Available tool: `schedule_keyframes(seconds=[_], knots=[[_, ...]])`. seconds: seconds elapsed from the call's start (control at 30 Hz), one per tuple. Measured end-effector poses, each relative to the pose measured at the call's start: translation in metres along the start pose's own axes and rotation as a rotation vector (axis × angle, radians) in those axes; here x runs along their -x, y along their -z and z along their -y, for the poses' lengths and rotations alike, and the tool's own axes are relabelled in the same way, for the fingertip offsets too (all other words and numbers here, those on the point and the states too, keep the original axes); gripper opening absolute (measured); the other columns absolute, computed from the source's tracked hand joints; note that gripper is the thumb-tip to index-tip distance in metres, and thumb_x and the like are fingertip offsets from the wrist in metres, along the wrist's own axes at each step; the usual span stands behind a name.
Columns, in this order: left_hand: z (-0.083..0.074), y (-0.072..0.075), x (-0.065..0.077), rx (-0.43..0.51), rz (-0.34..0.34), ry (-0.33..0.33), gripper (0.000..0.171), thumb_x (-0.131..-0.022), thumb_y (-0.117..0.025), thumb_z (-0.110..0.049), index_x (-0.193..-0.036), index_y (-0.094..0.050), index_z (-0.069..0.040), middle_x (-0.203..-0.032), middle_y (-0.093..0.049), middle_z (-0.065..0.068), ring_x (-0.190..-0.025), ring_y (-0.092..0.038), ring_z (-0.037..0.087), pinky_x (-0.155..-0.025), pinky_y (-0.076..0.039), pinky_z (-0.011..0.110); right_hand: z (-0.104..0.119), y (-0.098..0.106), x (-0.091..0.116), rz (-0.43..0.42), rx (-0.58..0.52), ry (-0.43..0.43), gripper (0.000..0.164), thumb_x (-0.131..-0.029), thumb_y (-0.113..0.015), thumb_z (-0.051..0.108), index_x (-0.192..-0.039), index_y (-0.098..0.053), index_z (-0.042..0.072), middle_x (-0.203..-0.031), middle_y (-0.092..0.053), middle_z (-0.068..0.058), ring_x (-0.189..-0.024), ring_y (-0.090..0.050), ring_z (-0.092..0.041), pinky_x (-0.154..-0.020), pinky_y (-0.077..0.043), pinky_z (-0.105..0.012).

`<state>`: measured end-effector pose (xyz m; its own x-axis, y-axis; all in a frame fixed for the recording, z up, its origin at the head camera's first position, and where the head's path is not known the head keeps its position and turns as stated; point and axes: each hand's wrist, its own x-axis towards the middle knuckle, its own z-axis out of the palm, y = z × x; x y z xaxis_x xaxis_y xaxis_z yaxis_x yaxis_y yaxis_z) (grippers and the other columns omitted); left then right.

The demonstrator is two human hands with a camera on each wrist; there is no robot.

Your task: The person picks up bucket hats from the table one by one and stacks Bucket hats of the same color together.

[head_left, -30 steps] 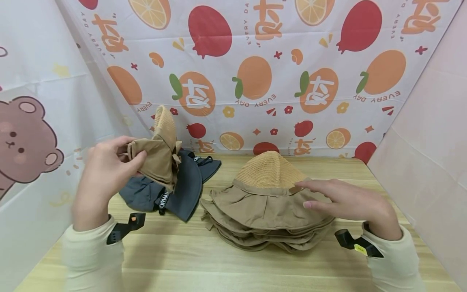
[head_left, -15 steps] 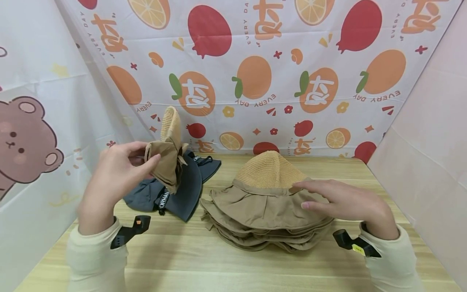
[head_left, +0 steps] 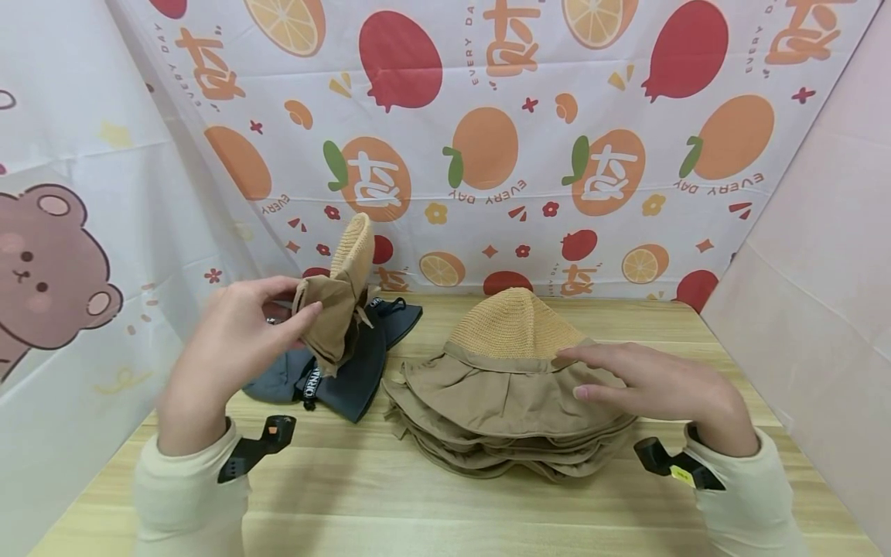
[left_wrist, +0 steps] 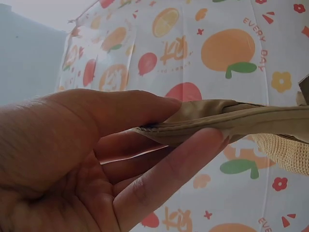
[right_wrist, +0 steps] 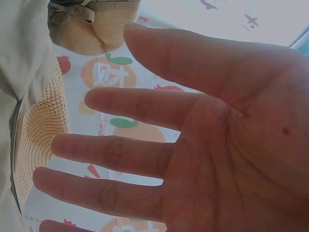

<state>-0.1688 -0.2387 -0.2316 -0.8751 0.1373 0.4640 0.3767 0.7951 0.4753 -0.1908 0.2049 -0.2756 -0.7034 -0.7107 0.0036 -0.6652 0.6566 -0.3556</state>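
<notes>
Between thumb and fingers, my left hand [head_left: 237, 333] pinches the khaki brim of a sun hat [head_left: 332, 309] with a straw-coloured knitted crown. The hat is lifted, folded and tilted, with its crown up. In the left wrist view the brim edge [left_wrist: 207, 121] lies between thumb and fingertips. My right hand [head_left: 647, 383], fingers extended and spread, is at the right side of a stack of similar khaki sun hats [head_left: 515, 394]. The top hat's knitted crown [head_left: 518, 325] points up. The right wrist view shows the open palm [right_wrist: 217, 159] with nothing in it.
Dark blue-grey caps [head_left: 355, 379] with black lettered straps lie on the wooden table [head_left: 390, 510] at the left, partly hidden behind the lifted hat. A fruit-print cloth [head_left: 487, 93] hangs behind, and pale side walls stand at left and right.
My left hand has carried the pinched sun hat to the right and slightly down, in front of the dark caps. The right hand has barely shifted; the stack stays put.
</notes>
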Motion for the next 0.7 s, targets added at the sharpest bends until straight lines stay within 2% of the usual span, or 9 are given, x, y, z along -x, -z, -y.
schedule_keyframes(seconds=[0.1, 0.27, 0.37, 0.47, 0.6, 0.7], knots=[[-0.003, -0.002, 0.000, -0.006, 0.012, -0.004, 0.027, -0.089, -0.067, -0.022, -0.109, -0.068, -0.003, -0.087, -0.070, 0.014, -0.054, -0.062, 0.003, -0.051, -0.050, 0.023, 0.000, 0.000, 0.000, 0.002, -0.002, -0.003, 0.058, -0.096, -0.043, 0.055, -0.139, -0.049, 0.017, -0.134, -0.052, 0.008, -0.123, -0.047, -0.014, -0.097, -0.044, -0.044], [-0.008, -0.007, 0.001, -0.009, 0.014, -0.032, 0.025, -0.089, -0.067, -0.020, -0.108, -0.069, -0.004, -0.084, -0.070, 0.010, -0.056, -0.062, 0.006, -0.050, -0.051, 0.024, 0.001, -0.001, -0.001, 0.002, -0.001, -0.011, 0.059, -0.095, -0.044, 0.056, -0.139, -0.049, 0.017, -0.134, -0.053, 0.007, -0.123, -0.047, -0.014, -0.097, -0.044, -0.044], [-0.011, -0.010, 0.001, -0.040, 0.021, -0.043, 0.023, -0.090, -0.065, -0.021, -0.107, -0.069, -0.006, -0.072, -0.066, 0.004, -0.045, -0.053, 0.007, -0.044, -0.045, 0.024, 0.001, -0.001, -0.001, 0.005, 0.000, -0.015, 0.060, -0.095, -0.044, 0.057, -0.139, -0.049, 0.016, -0.134, -0.053, 0.007, -0.122, -0.047, -0.014, -0.097, -0.043, -0.044], [-0.015, -0.012, 0.001, -0.072, 0.020, -0.055, 0.019, -0.090, -0.065, -0.021, -0.103, -0.070, -0.008, -0.066, -0.061, 0.000, -0.044, -0.047, 0.009, -0.044, -0.041, 0.026, 0.001, -0.001, -0.001, 0.008, -0.003, -0.013, 0.061, -0.095, -0.044, 0.057, -0.139, -0.049, 0.016, -0.134, -0.053, 0.007, -0.123, -0.047, -0.014, -0.097, -0.043, -0.044], [-0.020, -0.016, 0.002, -0.066, 0.028, -0.056, 0.016, -0.090, -0.064, -0.017, -0.103, -0.068, -0.008, -0.076, -0.066, 0.002, -0.052, -0.056, 0.005, -0.051, -0.048, 0.028, 0.002, -0.001, -0.002, 0.010, -0.004, -0.003, 0.061, -0.095, -0.044, 0.055, -0.139, -0.049, 0.014, -0.135, -0.052, 0.006, -0.123, -0.047, -0.015, -0.097, -0.043, -0.044], [-0.024, -0.018, 0.003, -0.060, 0.039, -0.053, 0.018, -0.090, -0.064, -0.015, -0.105, -0.068, -0.007, -0.081, -0.068, 0.004, -0.055, -0.059, 0.005, -0.051, -0.050, 0.029, 0.002, -0.001, -0.002, 0.011, -0.001, -0.001, 0.061, -0.095, -0.044, 0.055, -0.139, -0.049, 0.013, -0.135, -0.052, 0.005, -0.123, -0.047, -0.015, -0.098, -0.042, -0.044]])
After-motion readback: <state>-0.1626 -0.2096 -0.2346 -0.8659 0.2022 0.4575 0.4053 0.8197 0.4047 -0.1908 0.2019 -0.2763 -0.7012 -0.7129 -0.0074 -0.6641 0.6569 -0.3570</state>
